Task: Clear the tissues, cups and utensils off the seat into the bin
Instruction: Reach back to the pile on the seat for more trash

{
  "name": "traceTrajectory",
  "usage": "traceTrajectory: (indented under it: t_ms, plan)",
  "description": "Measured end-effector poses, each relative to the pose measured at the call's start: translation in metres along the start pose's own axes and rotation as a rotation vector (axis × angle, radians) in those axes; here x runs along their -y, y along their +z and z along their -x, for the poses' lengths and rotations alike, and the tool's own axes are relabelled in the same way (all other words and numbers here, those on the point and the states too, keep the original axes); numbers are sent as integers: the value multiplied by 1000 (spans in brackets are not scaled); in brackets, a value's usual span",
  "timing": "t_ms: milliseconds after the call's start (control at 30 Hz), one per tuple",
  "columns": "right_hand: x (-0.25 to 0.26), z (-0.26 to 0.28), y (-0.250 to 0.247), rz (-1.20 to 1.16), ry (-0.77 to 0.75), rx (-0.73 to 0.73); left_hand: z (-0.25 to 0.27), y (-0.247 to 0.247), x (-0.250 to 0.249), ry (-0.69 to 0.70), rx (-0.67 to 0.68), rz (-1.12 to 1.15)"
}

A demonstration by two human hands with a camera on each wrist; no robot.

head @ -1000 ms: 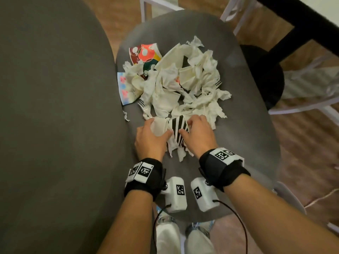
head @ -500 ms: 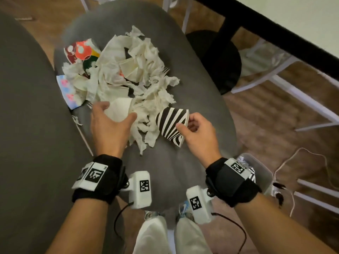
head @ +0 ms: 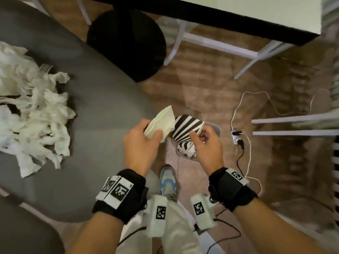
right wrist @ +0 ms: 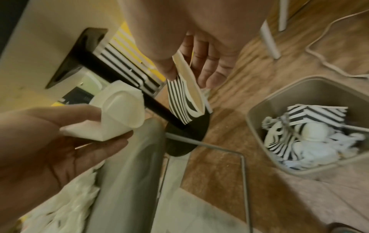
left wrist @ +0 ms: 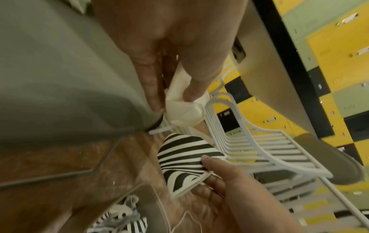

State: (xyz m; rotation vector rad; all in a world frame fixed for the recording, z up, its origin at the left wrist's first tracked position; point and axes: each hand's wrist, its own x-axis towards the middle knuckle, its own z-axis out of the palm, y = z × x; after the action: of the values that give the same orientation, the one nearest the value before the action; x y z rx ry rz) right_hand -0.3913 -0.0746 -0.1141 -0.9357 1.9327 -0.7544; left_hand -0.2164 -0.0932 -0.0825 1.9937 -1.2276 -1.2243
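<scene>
My left hand [head: 153, 133] pinches a crushed white paper cup [head: 161, 123] at the right edge of the grey seat [head: 102, 99]. Just to its right, my right hand [head: 197, 135] pinches a black-and-white striped cup [head: 185, 129] by its rim, held above the translucent bin [head: 215, 127] on the floor. The right wrist view shows the bin [right wrist: 257, 126] holding striped cups and white tissues, with the striped cup [right wrist: 179, 100] and the white cup [right wrist: 119, 116] held above the floor. A pile of torn tissues [head: 33, 107] with a fork [head: 45, 67] stays on the seat.
A black round table base [head: 128, 44] stands behind the seat, under a dark-edged tabletop [head: 220, 17]. White chair legs [head: 220, 46] and cables with a plug [head: 238, 140] lie on the wooden floor right of the bin. My shoe [head: 167, 182] is beside the bin.
Both hands lifted their cups off the seat and carried them right, to above the bin. The head view swung right, leaving the tissue pile at the left.
</scene>
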Motion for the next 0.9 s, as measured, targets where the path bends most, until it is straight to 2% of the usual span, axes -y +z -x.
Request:
traceTrajectory:
  t_ms: [133, 333, 400, 467, 567, 633, 700, 833, 900]
  plan:
    - [-48, -11, -33, 45, 109, -74, 1, 57, -5, -27, 116, -113]
    - [-100, -27, -58, 123, 217, -147, -8, 139, 17, -226, 295, -239]
    - [-108, -31, -60, 129, 248, -95, -11, 160, 30, -261, 378, -184]
    - [-116, -35, -61, 173, 269, -7, -8, 172, 39, -323, 551, -94]
    - [-120, -38, -62, 319, 267, 84, -1, 167, 50, -368, 717, -111]
    - [-109, -37, -59, 390, 234, 135, 5, 152, 54, -324, 710, -108]
    - [-86, -35, -51, 467, 157, 179, 13, 130, 50, -282, 633, -35]
    - [-20, -24, -20, 518, -69, 293, 23, 54, 29, -150, 411, 208]
    - [18, -18, 4, 527, -215, 344, 22, 7, 24, -127, 269, 308]
